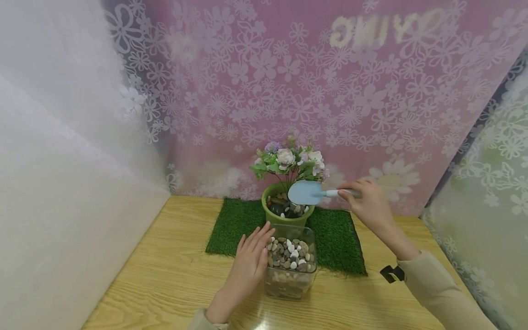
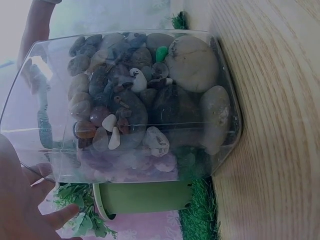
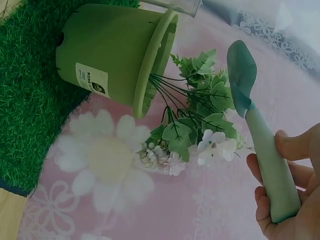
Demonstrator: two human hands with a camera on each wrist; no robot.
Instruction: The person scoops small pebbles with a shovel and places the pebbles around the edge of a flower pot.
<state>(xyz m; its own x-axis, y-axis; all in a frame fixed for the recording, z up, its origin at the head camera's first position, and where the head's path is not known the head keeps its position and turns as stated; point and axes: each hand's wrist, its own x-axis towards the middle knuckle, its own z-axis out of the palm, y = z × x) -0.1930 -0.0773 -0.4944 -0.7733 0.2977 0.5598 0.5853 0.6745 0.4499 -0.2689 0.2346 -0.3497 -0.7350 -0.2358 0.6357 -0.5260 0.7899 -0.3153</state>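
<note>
The right hand (image 1: 371,206) curls round the smooth, pale handle of a light-blue, round-bladed trowel (image 1: 305,193) – raised at the round green plastic pot (image 1: 270,217), hiding part of its stony opening from the head view. The left hand (image 1: 248,260), fingers extended, touches a clear square-sided plastic container (image 1: 306,277) of smooth pebbles (image 1: 287,255), standing before the pot. Only the left wrist view shows a bright-green pebble (image 2: 161,53); only the right wrist's, the pot's printed label (image 3: 91,79). Bristly green turf (image 1: 338,240) lies beneath the pot.
</note>
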